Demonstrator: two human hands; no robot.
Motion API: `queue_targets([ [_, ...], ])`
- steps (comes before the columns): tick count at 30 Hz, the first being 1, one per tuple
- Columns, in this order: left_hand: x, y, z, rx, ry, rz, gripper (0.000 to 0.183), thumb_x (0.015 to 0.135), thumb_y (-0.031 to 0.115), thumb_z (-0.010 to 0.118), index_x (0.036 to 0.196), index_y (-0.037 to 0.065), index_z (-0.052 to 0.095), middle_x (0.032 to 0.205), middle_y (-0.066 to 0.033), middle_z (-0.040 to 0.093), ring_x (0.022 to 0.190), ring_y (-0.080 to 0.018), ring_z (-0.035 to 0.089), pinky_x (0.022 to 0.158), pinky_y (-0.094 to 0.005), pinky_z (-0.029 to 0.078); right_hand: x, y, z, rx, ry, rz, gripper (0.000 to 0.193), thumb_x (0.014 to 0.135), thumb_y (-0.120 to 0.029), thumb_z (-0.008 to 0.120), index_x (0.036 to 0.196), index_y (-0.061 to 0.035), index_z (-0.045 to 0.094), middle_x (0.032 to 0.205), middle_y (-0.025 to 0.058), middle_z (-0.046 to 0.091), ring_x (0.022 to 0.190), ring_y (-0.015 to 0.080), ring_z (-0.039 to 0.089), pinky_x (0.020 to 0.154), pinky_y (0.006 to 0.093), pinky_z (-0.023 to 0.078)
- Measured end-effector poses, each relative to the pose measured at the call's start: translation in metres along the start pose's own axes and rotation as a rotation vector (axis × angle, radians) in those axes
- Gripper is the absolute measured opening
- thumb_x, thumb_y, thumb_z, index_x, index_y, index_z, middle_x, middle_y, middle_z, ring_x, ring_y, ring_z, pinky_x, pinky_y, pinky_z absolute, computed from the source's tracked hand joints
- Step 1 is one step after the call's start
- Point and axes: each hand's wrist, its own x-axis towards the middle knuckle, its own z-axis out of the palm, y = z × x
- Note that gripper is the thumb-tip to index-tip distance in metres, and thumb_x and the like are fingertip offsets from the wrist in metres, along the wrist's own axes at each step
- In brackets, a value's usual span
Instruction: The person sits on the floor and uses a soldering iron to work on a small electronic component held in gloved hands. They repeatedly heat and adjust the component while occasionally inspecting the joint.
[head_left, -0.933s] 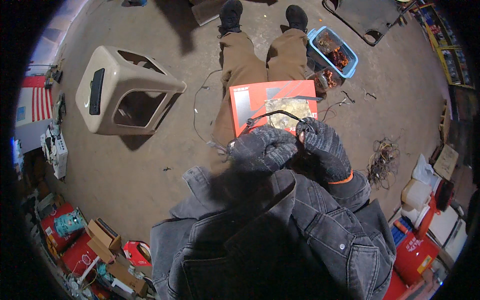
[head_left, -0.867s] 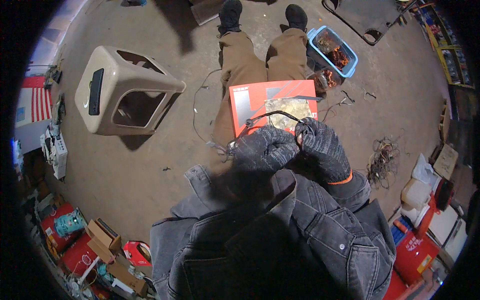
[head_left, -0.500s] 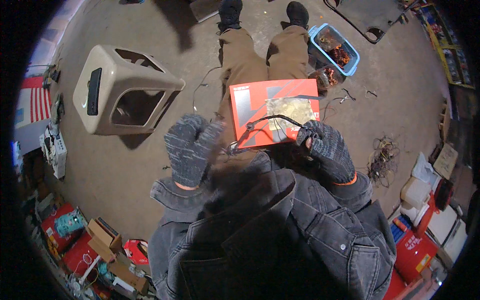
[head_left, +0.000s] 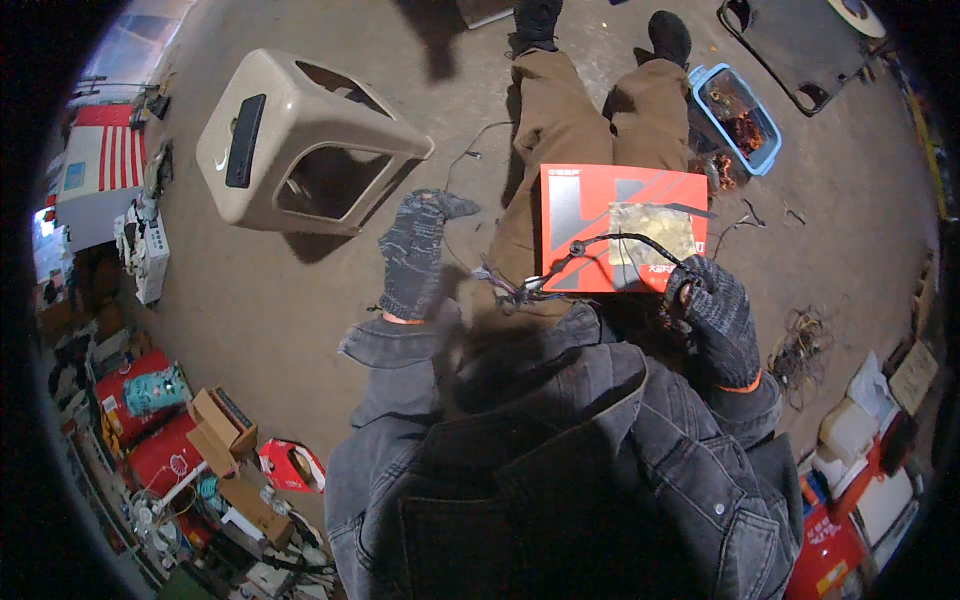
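My right hand, in a dark grey knitted glove, is closed around the end of a black wiring harness. The harness arcs leftward over a red and grey box lying across my lap. A crumpled, yellowish flat piece rests on the box under the cable. Thin loose wires bunch at the box's lower left corner. My left hand, in a matching glove, is held out left of my legs over the floor, fingers stretched, with nothing visible in it. A thin wire lies just beyond its fingertips.
A beige plastic stool lies on its side at the left. Right of my legs are a blue-rimmed tub with copper-coloured scraps and a tangle of wires. Cartons and red containers crowd the lower sides.
The view has shifted, so the scene sits farther right. My left hand has moved away from the harness toward the floor on the left. My right hand keeps its grip on the harness.
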Motion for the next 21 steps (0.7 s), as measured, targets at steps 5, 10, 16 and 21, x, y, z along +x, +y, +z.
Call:
queue_targets([
  [5,0.009,0.039,0.007,0.072,0.17,0.088,0.024,0.084,0.008,0.062,0.107,0.003,0.066,0.107,-0.013,0.064,0.101,-0.0324,0.06,0.091,-0.042,0.046,-0.003,-0.001,-0.008,-0.182,-0.119,-0.017,0.013,0.086,-0.015,0.062,0.094,-0.0048,0.065,0.089,0.0116,0.063,0.071,0.0287,0.062,0.061,0.0376,0.049],
  [10,0.006,0.098,0.043,-0.019,-0.056,0.471,0.03,0.08,0.016,0.067,0.108,0.005,0.066,0.11,-0.0125,0.065,0.103,-0.0325,0.062,0.09,-0.0428,0.047,-0.006,0.006,-0.009,-0.594,-0.176,-0.315,0.024,0.082,-0.009,0.063,0.105,-0.0028,0.062,0.104,0.0153,0.061,0.089,0.0338,0.061,0.066,0.0419,0.051],
  [16,0.017,0.108,0.084,0.03,-0.115,0.723,0.029,0.063,0.013,0.07,0.091,0.006,0.068,0.096,-0.0122,0.067,0.089,-0.0313,0.065,0.078,-0.0406,0.053,-0.011,0.006,-0.014,-0.519,-0.143,-0.344,0.02,0.086,-0.012,0.062,0.104,-0.0034,0.062,0.095,0.0144,0.063,0.083,0.0298,0.063,0.069,0.039,0.051],
  [21,0.017,0.105,0.088,0.101,-0.108,0.758,0.026,0.062,0.01,0.069,0.087,0.003,0.066,0.088,-0.0134,0.065,0.084,-0.0317,0.065,0.068,-0.0387,0.054,-0.012,0.005,-0.018,-0.037,0.019,0.004,0.019,0.091,-0.021,0.059,0.098,-0.0044,0.066,0.082,0.0113,0.065,0.074,0.0224,0.063,0.067,0.0333,0.049],
])
